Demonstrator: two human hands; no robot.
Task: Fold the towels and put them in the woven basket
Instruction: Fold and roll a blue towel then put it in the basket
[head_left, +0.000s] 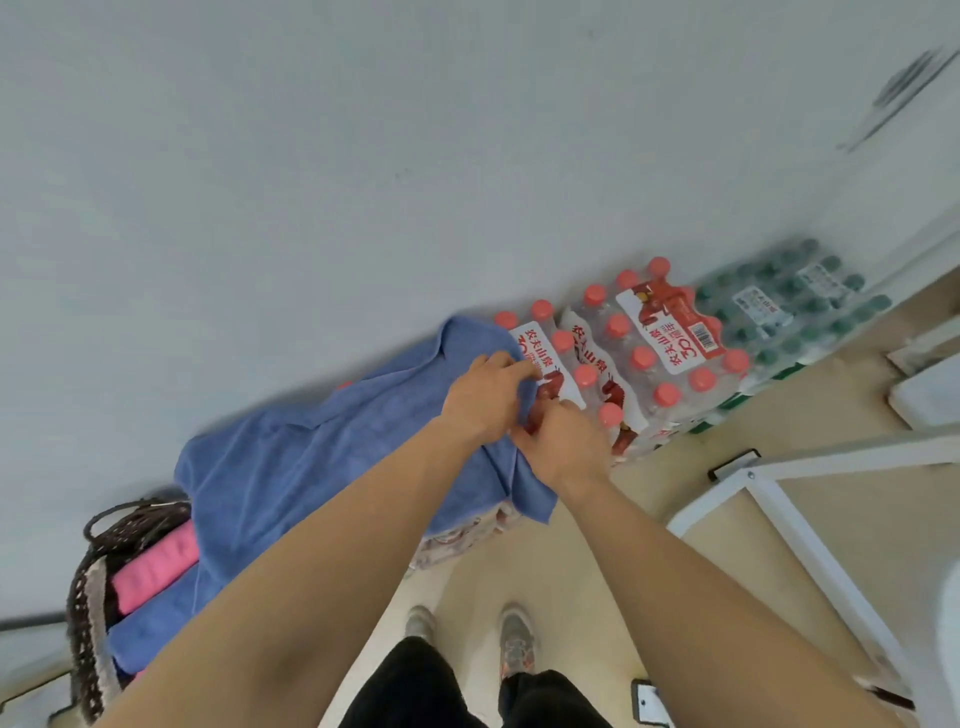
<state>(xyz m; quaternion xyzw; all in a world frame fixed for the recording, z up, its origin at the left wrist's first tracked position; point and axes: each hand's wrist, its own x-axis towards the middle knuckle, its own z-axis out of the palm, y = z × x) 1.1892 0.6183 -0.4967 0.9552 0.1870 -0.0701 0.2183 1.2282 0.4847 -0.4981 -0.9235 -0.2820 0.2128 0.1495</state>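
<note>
Two hands — left hand (483, 400), right hand (563, 441), close together — pinch the blue towel (322, 457) draped over bottle packs (665, 353).

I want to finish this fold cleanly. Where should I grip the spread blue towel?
Pinch the blue towel at its free corner hanging off the bottle packs, coming from the right: that edge overhangs, so fingers can likely slip under it.

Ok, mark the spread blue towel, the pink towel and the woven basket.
spread blue towel (322, 457): head view, its flat middle.
pink towel (156, 566): head view, its upper face.
woven basket (83, 649): head view, its left rim.
</note>
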